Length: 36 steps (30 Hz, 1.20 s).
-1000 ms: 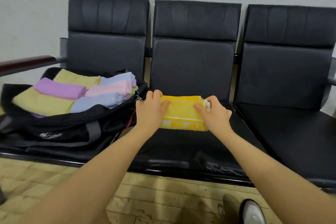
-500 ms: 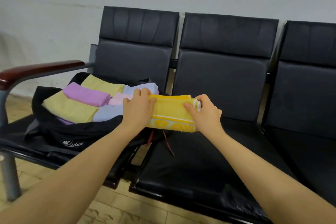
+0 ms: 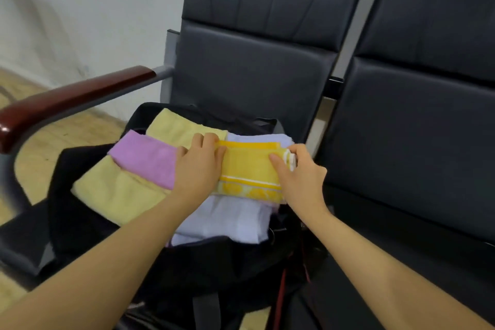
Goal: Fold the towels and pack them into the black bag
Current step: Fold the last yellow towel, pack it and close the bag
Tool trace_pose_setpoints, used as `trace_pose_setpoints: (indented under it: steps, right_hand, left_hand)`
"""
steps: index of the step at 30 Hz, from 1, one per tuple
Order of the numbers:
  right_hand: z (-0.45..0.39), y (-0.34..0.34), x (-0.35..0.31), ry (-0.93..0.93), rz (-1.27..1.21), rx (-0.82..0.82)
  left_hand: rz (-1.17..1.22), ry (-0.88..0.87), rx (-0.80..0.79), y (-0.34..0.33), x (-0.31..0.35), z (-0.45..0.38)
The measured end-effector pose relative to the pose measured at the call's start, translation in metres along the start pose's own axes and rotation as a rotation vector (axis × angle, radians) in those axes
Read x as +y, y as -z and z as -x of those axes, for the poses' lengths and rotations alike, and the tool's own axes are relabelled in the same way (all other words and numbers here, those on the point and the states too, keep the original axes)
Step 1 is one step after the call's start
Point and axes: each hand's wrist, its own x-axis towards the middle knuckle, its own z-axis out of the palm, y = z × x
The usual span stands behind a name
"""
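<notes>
A folded yellow towel with a white stripe sits over the open black bag on the left seat. My left hand grips its left end and my right hand grips its right end. Beneath it in the bag lie a pale lavender towel, a purple towel and two pale yellow towels. I cannot tell whether the yellow towel rests on the lavender one or hovers just above it.
The bag fills the left black seat of a row of joined chairs. A dark red armrest runs along the left. The neighbouring seat lies to the right. A red strap hangs from the bag's front.
Both hands have carried the yellow towel leftward from the middle seat to over the bag's contents. My view has shifted left and closer.
</notes>
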Motion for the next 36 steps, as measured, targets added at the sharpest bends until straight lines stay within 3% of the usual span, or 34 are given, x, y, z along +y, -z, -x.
trace_pose_setpoints:
  steps: [5, 13, 21, 29, 33, 36]
  right_hand:
    - [-0.026, -0.033, -0.042, -0.114, 0.011, -0.061]
    - [-0.067, -0.065, -0.103, -0.298, 0.062, -0.166]
    - [-0.087, -0.096, -0.098, -0.251, 0.230, -0.152]
    - [-0.109, -0.167, -0.059, -0.299, 0.415, -0.262]
    - [-0.107, -0.189, -0.052, -0.218, 0.630, -0.261]
    - [-0.105, -0.192, -0.054, -0.146, 0.653, -0.250]
  left_hand:
    - [-0.028, 0.079, -0.152, 0.025, -0.034, -0.038]
    - [-0.077, 0.014, -0.318, 0.061, -0.072, -0.106]
    - [-0.174, -0.090, -0.321, 0.044, -0.097, -0.140]
    - [-0.330, -0.158, -0.457, -0.014, -0.146, -0.155]
    - [-0.355, -0.191, -0.542, -0.028, -0.161, -0.146]
    - [-0.298, -0.306, -0.545, -0.028, -0.168, -0.140]
